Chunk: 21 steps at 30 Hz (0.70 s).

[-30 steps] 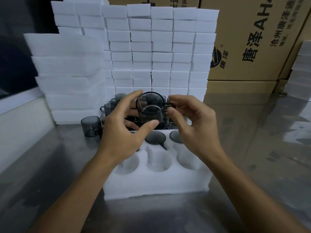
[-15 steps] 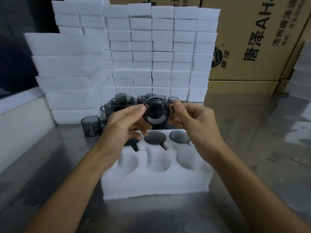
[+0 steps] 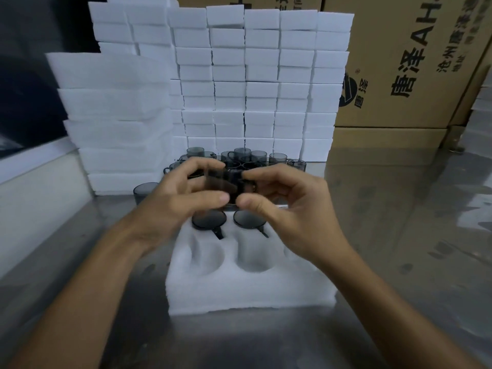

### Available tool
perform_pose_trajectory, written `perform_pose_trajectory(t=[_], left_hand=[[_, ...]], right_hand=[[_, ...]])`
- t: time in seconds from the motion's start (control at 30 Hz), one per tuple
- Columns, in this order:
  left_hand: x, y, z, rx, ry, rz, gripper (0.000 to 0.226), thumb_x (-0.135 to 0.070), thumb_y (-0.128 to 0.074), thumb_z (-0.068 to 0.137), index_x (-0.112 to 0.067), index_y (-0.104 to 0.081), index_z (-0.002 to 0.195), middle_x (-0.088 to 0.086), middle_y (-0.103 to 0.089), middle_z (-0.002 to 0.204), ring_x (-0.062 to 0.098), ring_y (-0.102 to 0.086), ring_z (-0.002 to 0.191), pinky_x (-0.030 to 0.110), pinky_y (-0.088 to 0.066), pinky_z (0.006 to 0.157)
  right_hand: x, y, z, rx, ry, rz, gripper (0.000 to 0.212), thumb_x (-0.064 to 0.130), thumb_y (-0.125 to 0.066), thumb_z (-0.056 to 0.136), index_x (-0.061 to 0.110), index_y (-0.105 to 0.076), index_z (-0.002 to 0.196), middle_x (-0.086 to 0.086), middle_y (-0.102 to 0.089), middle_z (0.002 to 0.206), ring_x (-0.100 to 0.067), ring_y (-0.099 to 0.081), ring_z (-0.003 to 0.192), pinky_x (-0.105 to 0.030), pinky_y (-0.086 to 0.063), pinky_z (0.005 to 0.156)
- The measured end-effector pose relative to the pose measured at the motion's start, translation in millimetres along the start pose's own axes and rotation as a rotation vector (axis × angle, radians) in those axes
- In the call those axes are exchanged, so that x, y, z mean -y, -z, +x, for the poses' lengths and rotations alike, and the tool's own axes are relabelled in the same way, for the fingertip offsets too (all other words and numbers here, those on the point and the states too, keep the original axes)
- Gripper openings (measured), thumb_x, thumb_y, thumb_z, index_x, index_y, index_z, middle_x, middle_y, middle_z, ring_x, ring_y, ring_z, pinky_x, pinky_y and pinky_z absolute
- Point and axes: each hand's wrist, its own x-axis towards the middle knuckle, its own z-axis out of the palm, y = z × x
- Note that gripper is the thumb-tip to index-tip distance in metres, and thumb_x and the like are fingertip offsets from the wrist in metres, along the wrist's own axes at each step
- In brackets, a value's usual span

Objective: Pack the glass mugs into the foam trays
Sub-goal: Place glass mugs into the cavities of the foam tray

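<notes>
Smoky glass mug | left hand fingers curled, pinching it | right hand pinching opposite side

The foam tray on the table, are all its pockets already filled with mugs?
No, the foam tray has empty near pockets; only two back pockets visibly hold mugs.

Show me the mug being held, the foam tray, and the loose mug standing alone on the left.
held mug (image 3: pixel 229 186), head view, its smoky side wall between both hands.
foam tray (image 3: pixel 239 296), head view, its front wall.
loose mug (image 3: pixel 143 189), head view, its rim.
</notes>
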Motion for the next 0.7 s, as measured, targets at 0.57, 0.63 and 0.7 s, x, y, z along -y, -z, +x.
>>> perform_pose_trajectory(t=[0.57,0.63,0.7], left_hand=[[-15,37,-21,0.42,0.219,0.351,0.062,0.009,-0.086,0.061,-0.012,-0.057,0.112,0.012,-0.067,0.116,0.036,-0.061,0.114,0.05,-0.052,0.095],[-15,38,-22,0.451,0.212,0.355,0.062,0.004,-0.084,0.064,-0.019,-0.061,0.117,0.008,-0.066,0.121,0.032,-0.059,0.118,0.063,-0.041,0.099],[-15,38,-23,0.47,0.202,0.34,0.062,0.002,-0.081,0.068,-0.027,-0.064,0.121,0.005,-0.065,0.125,0.026,-0.059,0.121,0.059,-0.042,0.101]], right_hand=[[2,-13,-10,0.363,-0.208,-0.099,0.018,0.025,-0.081,0.081,0.018,-0.075,0.096,0.004,-0.072,0.094,-0.011,-0.07,0.08,-0.026,-0.058,0.075],[2,-13,-10,0.378,-0.204,-0.112,0.012,0.027,-0.081,0.081,0.021,-0.074,0.089,0.006,-0.065,0.112,-0.008,-0.069,0.089,-0.032,-0.058,0.081],[3,-13,-10,0.42,-0.189,-0.143,0.009,0.029,-0.079,0.083,0.024,-0.071,0.083,0.007,-0.06,0.123,-0.004,-0.064,0.105,-0.035,-0.055,0.087]])
